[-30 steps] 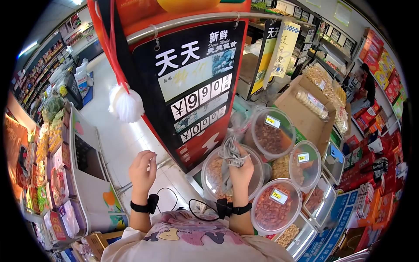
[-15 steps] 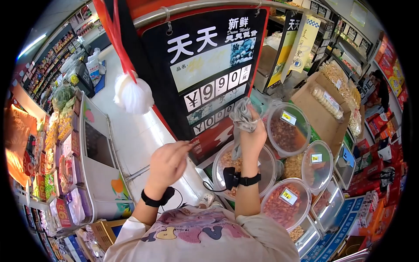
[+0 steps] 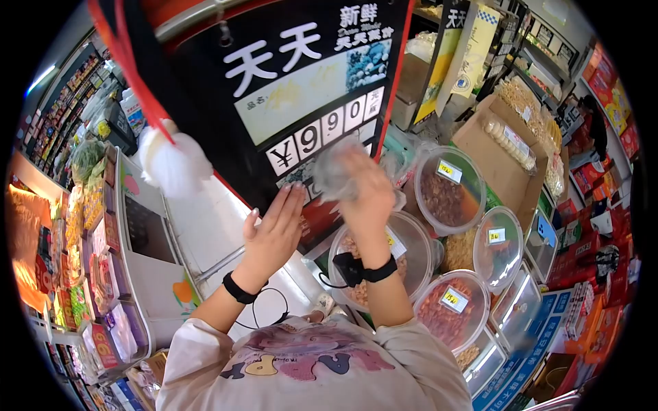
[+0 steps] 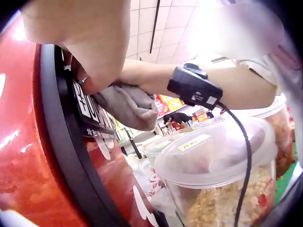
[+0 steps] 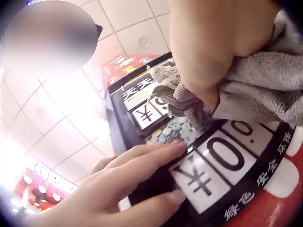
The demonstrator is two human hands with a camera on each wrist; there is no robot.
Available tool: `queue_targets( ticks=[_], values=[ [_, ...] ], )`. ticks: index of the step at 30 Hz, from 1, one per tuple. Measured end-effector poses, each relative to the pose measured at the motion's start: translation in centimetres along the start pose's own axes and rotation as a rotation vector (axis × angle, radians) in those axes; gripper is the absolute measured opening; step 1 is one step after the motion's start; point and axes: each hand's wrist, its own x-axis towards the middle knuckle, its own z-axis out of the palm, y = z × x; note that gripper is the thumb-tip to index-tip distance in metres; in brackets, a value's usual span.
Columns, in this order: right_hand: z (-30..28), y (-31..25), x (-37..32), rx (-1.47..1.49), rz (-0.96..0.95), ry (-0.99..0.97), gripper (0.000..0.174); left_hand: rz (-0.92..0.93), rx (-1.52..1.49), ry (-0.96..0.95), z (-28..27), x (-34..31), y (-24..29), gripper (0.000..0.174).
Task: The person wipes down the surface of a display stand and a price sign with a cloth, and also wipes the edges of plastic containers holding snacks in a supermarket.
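Observation:
My right hand holds a crumpled grey cloth against the lower half of a black price sign. In the right wrist view the cloth bunches around the thumb and spills out on both sides, over the sign's number cards. My left hand lies at the sign's lower left part, its fingers extended. Seen from the right wrist, the fingertips of the left hand rest close by the lower yen card. Part of the lower price row is hidden behind the hands.
Lidded clear tubs of dried food, one a round tub, stand close on the right beside a cardboard box. A white tassel hangs at the sign's left. Left of the aisle is a snack shelf.
My right hand has carried the cloth up and left from over the tubs onto the sign. The left hand has risen and moved right, to the sign's lower left.

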Motion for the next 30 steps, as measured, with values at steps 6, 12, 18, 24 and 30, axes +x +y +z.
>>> queue_targets(
  ticks=[6,12,18,24,30],
  values=[
    [-0.2,0.6,0.1,0.057,-0.042,0.009,0.050,-0.038,-0.098,-0.005,1.2,-0.4,-0.1,0.054],
    [-0.1,4.3,2.0,0.033,0.200,0.108,0.054,-0.055,-0.110,0.057,1.1,-0.4,-0.2,0.053],
    [0.6,0.3,-0.2,0.140,-0.037,0.030,0.053,-0.080,-0.073,0.062,1.6,-1.0,0.3,0.054],
    [0.6,3.4,1.1,0.116,0.192,0.121,0.052,-0.077,-0.073,0.075,1.5,-0.7,0.3,0.054],
    [0.2,4.3,2.0,0.061,0.162,0.124,0.048,-0.125,-0.125,0.035,0.7,-0.4,0.9,0.055]
  ],
)
